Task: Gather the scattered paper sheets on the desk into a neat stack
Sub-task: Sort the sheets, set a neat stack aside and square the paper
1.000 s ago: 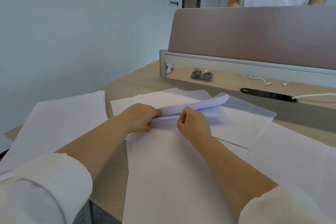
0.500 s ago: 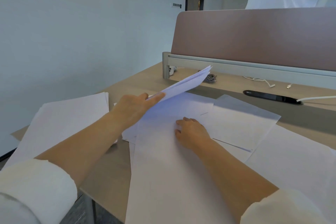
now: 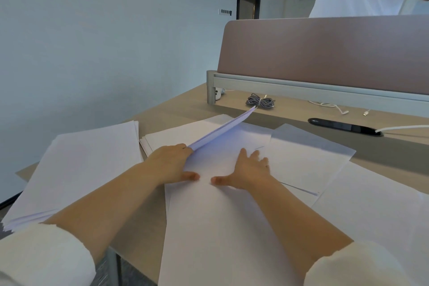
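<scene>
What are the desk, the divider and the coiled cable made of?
Desk: looks like pale wood-grain laminate, matte.
Divider: seems fabric-covered, dull mauve, no shine.
Cable: apparently a braided grey sheath, with a speckled weave.

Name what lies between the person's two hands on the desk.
In the head view, a bare stretch of the flat white paper sheet separates the left hand and the right hand.
</scene>
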{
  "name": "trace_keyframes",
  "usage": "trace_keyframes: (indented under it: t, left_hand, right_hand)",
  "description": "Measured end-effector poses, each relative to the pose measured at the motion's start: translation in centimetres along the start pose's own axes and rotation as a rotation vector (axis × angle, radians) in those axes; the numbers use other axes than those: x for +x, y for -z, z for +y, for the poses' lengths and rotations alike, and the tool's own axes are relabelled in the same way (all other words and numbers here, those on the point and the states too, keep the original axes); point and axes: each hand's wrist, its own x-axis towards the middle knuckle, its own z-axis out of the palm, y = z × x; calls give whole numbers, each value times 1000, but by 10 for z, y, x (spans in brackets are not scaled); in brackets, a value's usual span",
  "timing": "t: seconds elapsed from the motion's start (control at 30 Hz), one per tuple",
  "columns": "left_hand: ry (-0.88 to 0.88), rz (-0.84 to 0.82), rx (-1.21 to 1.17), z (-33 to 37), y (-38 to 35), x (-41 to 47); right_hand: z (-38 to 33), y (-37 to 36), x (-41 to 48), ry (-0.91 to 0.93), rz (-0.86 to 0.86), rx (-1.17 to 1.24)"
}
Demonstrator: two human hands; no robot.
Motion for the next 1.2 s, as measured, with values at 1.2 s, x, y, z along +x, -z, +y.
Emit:
trace_keyframes:
  t: [1.2]
  left_hand:
    - [55,-132,2,14,15,8]
  right_hand:
    - [39,47,24,-152,21,774]
